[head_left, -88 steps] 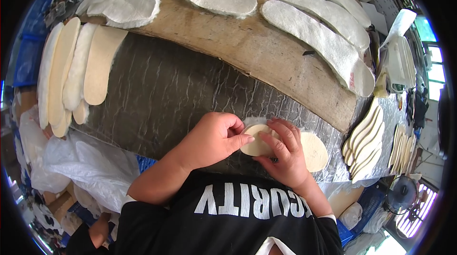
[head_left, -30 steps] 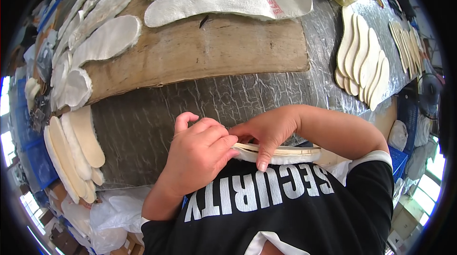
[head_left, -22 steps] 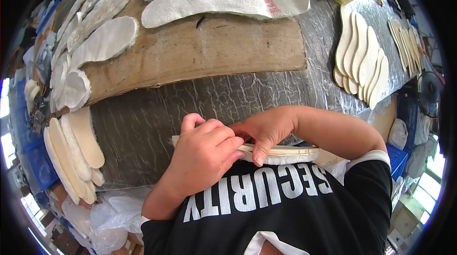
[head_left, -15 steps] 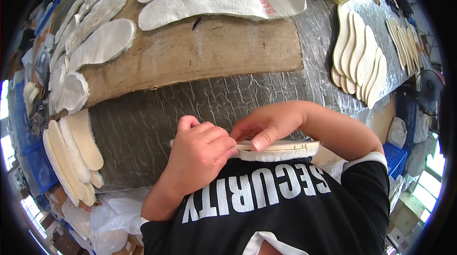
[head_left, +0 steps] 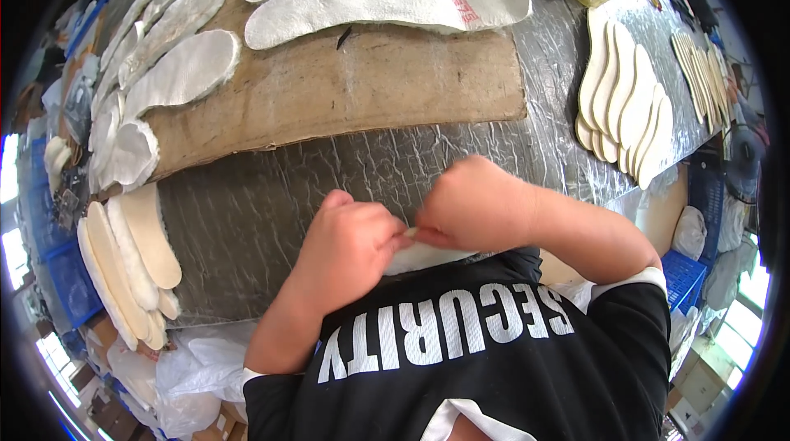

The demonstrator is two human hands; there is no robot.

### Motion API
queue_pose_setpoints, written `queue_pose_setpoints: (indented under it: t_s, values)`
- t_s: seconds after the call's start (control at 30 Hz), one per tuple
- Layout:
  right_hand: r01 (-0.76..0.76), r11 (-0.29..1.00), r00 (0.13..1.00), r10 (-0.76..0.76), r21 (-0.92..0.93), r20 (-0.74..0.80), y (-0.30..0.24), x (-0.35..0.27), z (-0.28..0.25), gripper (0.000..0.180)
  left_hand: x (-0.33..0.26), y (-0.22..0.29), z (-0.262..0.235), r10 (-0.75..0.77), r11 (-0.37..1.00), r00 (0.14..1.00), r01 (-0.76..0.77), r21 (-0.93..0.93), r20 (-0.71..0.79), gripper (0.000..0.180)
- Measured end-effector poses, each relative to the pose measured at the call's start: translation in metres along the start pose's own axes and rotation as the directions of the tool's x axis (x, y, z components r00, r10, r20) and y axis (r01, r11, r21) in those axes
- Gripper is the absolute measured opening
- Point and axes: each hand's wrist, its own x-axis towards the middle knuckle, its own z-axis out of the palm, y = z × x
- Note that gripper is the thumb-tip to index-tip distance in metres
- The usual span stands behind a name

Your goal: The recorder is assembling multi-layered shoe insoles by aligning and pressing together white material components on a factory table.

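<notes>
Close to my chest, at the table's near edge, I hold a white fleecy insole (head_left: 424, 257). My left hand (head_left: 350, 243) has its fingers closed on the insole's edge. Pressed up against it, my right hand (head_left: 476, 209) is closed too, its fingers pinching the same edge where a small pale bit shows between the hands. Most of the insole is hidden under the hands.
Cardboard (head_left: 354, 87) lies on the dark plastic-covered table (head_left: 247, 227). White fleece insoles (head_left: 395, 1) lie along its far side and left. Cream insoles (head_left: 621, 104) fan out at the right, and more insoles (head_left: 144, 235) lean together at the left. A blue crate (head_left: 685, 276) stands lower right.
My right hand has turned over from lying along the insole to a closed pinch beside the left. The insole's cream upper layer, visible before, is now mostly out of sight.
</notes>
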Motion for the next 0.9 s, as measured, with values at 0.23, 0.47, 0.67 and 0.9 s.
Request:
queue_pose_setpoints:
  t_s: [0.23, 0.47, 0.67, 0.9]
  values:
    - [0.16, 0.986, 0.941, -0.165, -0.042, -0.295, 0.014, -0.021, 0.01, 0.095, 0.018, -0.056, -0.008, -0.435, 0.223, 0.728, 0.657, -0.72, 0.53, 0.017]
    - [0.073, 0.992, 0.988, -0.058, 0.101, -0.146, 0.009, -0.027, 0.019, 0.083, 0.021, -0.064, -0.008, -0.376, 0.249, 0.654, 0.754, -0.608, 0.657, 0.019]
    - [0.116, 0.976, 0.991, -0.101, 0.186, -0.087, 0.02, -0.026, 0.018, 0.066, 0.002, -0.03, -0.046, -0.182, 0.926, 0.96, 0.24, -0.293, 0.213, 0.03]
    - [-0.085, 0.96, 0.987, 0.045, 0.266, 0.153, 0.008, -0.018, -0.003, 0.062, -0.026, 0.01, -0.02, 0.093, 0.949, 0.995, -0.083, 0.305, -0.021, 0.029]
